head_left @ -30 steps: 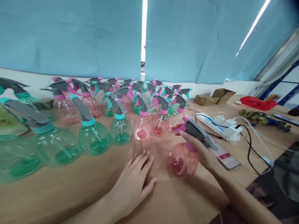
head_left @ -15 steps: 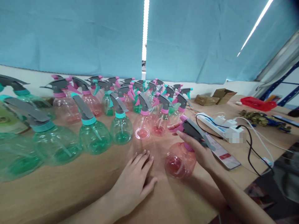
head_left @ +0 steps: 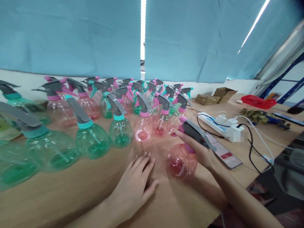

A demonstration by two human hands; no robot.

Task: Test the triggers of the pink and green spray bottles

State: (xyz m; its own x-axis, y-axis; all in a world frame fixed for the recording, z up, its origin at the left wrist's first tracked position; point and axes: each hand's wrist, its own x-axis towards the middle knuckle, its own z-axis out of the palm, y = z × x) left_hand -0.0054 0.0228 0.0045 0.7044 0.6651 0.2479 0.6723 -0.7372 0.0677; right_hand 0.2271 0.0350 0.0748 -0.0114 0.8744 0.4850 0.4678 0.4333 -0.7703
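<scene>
My right hand (head_left: 201,150) is wrapped around the grey and pink trigger head of a clear pink spray bottle (head_left: 180,163), fingers at the trigger side. The bottle leans, its base toward the left and its nozzle pointing up and away. My left hand (head_left: 137,180) lies flat on the brown table (head_left: 90,193), fingers stretched out, holding nothing. Beyond the hands stand a pink spray bottle (head_left: 143,126) and a green spray bottle (head_left: 120,133), part of a large group with grey trigger heads. The fingertips of my right hand are partly hidden behind the trigger.
A phone (head_left: 225,153) lies to the right of my right hand, beside a white power strip (head_left: 211,122) with plugged-in chargers and cables (head_left: 253,142). Farther back are a cardboard box (head_left: 224,95), a red plastic item (head_left: 257,101) and a bundle of brass-coloured pieces (head_left: 254,115).
The view has turned slightly to the right, so the things appear shifted left. My right hand still grips the spray bottle, and my left hand still rests on the table.
</scene>
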